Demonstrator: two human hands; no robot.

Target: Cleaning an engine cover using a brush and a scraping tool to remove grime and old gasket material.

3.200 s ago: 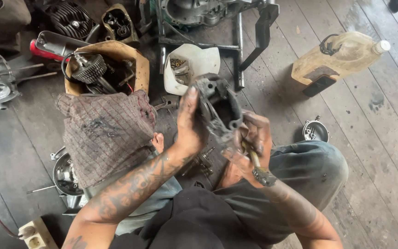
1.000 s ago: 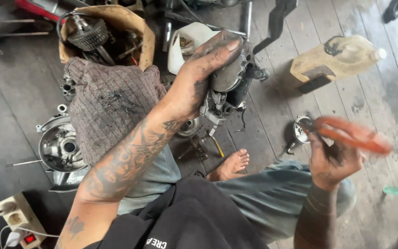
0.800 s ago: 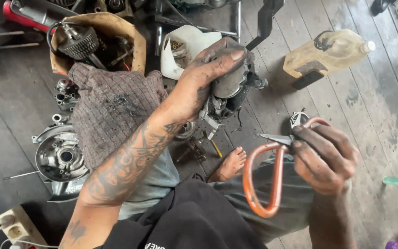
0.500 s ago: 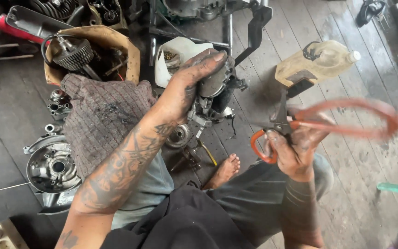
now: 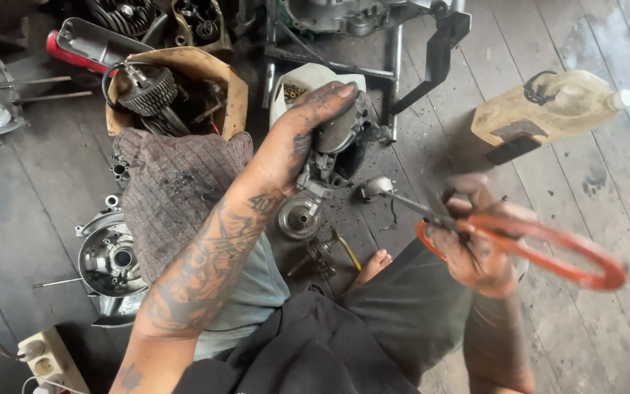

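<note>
Left hand (image 5: pixel 297 142), greasy and black-smeared, grip clamped over the top of a grey cast-metal engine casing (image 5: pixel 329 157); fingers (image 5: pixel 333 95) wrap its upper edge. Casing stands roughly upright on the wooden floor (image 5: pixel 585 182), long axis running up-down in view, a round toothed gear (image 5: pixel 298 217) at its lower end. Surface dull, oily, irregular with bosses and ribs.

Right hand (image 5: pixel 475 244) grip closed round the orange-sleeved handles of circlip pliers (image 5: pixel 504 237). Handles form a long loop pointing right; thin dark metal nose points left toward the casing, tip just beside a small rounded metal part (image 5: pixel 375 187). Tool motion-blurred.

Surroundings: checked grimy rag (image 5: pixel 176 190) over the left knee; cardboard box (image 5: pixel 216 80) of gears beyond it; round aluminium cover (image 5: pixel 111 259) to the left; yellowish plastic jug (image 5: pixel 548 109) lying on its side, well apart to the right.
</note>
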